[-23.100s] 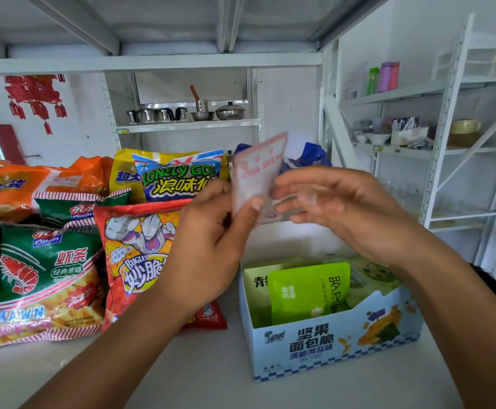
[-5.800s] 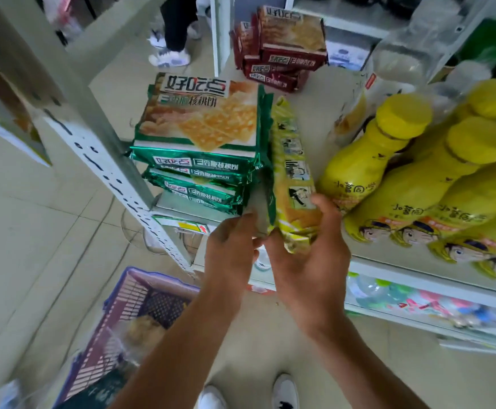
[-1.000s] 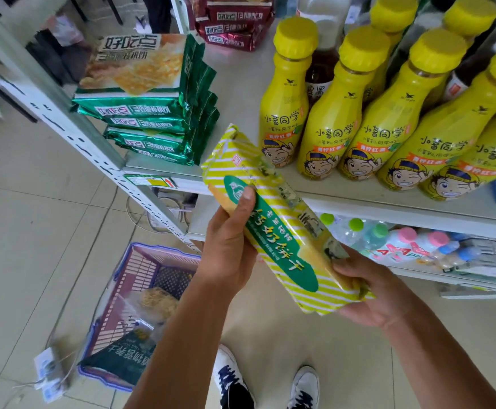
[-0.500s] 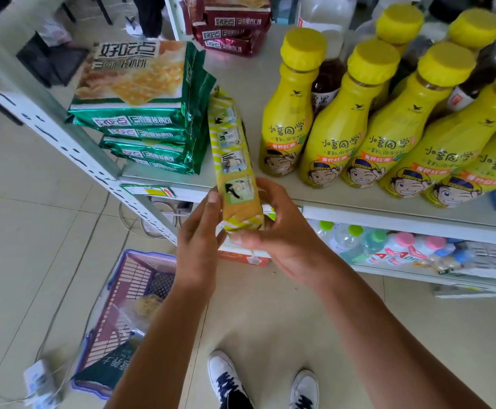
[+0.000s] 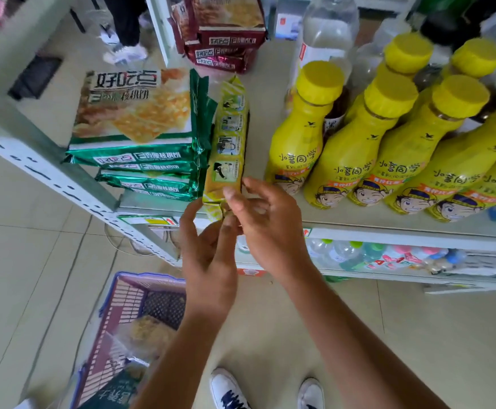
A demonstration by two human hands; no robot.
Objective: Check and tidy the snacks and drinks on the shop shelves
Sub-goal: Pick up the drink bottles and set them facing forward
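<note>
Yellow biscuit pack (image 5: pixel 229 149) stood on edge on shelf (image 5: pixel 359 228), squeezed beside green cracker stack (image 5: pixel 140 160), near yellow bottles (image 5: pixel 356 160). Right hand (image 5: pixel 270 228) had its thumb on the pack's near end, fingers loose and spread. Left hand (image 5: pixel 208 255) was at the same end; couldn't tell if it was pinching. Basket (image 5: pixel 123 305) sat on the floor below.
</note>
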